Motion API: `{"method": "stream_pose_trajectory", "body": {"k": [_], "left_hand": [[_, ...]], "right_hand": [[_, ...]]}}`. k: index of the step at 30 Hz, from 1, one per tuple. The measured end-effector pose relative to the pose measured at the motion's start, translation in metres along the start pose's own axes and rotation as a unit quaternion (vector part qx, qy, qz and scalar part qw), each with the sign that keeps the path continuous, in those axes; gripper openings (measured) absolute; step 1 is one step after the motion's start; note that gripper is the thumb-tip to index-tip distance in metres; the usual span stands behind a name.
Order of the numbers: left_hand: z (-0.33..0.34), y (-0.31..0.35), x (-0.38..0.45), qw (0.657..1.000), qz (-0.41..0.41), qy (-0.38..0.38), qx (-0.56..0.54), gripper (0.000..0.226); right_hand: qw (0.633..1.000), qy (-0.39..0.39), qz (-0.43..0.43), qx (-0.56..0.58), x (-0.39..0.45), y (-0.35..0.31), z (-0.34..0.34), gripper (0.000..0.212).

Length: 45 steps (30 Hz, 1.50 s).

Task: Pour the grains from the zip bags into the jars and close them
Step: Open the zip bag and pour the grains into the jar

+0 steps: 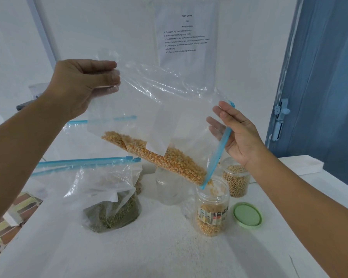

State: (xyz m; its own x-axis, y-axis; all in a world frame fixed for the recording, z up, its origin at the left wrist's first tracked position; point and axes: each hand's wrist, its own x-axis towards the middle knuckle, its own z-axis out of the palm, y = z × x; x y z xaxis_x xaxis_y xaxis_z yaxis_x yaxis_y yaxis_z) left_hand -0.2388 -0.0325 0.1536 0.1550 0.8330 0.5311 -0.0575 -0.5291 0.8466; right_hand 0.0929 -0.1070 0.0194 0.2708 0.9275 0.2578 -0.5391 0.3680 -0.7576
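Your left hand (82, 85) pinches the upper corner of the clear, crinkly zip bag (159, 117), and your right hand (237, 135) holds its blue zip edge, fingers loosely curled round the mouth. The bag slopes down to your right, its long axis aimed at the open plastic jar (212, 209) on the white desk (169, 253), directly under the low corner. Hard yellow corn kernels (165, 157) slide toward that spout. The green lid (247, 215) lies just beside the jar.

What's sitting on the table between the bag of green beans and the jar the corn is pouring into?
In the head view, a clear empty jar stands between the bag of green beans and the corn jar, set a little farther back.
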Motion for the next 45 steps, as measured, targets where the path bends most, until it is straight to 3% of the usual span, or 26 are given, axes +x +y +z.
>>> {"method": "stream_pose_trajectory", "body": {"k": [21, 45], "left_hand": [[0.0017, -0.0002, -0.0013, 1.0, 0.001, -0.012, -0.002, 0.043], [0.0033, 0.0004, 0.001, 1.0, -0.003, -0.005, 0.011, 0.032]], "right_hand": [[1.0, -0.001, -0.001, 0.0, 0.0012, 0.0013, -0.0034, 0.025], [1.0, 0.0, 0.0, 0.003, 0.0012, 0.0002, -0.0046, 0.026]]}}
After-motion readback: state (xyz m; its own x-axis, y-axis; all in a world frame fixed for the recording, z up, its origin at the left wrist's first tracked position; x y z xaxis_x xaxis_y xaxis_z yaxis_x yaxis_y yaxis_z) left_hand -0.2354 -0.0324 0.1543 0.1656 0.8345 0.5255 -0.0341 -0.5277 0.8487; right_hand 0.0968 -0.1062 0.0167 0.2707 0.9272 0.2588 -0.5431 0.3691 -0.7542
